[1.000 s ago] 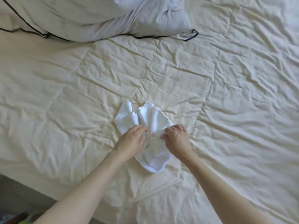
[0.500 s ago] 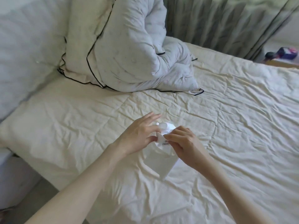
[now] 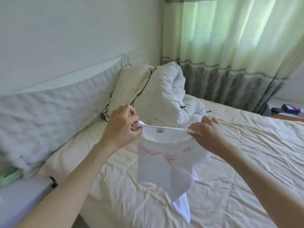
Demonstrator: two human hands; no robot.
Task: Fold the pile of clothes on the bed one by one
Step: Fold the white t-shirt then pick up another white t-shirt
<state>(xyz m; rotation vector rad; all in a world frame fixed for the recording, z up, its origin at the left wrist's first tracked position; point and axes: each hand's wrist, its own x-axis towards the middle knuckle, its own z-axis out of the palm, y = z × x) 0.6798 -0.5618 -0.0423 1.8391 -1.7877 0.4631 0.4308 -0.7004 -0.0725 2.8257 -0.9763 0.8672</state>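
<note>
A small white T-shirt (image 3: 162, 168) with red lettering showing through hangs in the air above the bed (image 3: 230, 162). My left hand (image 3: 121, 125) pinches the left end of its collar and my right hand (image 3: 205, 134) pinches the right end, so the neckline is stretched flat between them. A small label shows inside the collar. The shirt's lower end droops down to the cream sheet. No other clothes are in view.
A bunched white duvet (image 3: 166, 99) and a pillow with black piping (image 3: 130, 86) lie at the head of the bed. A padded headboard (image 3: 49, 106) runs along the left. Green curtains (image 3: 238, 46) hang behind. A bedside table (image 3: 286, 112) with small items stands far right.
The shirt lay crumpled on the sheet under both hands; both hands have lifted it by the collar and pulled apart. The view has tilted up toward the headboard and curtains.
</note>
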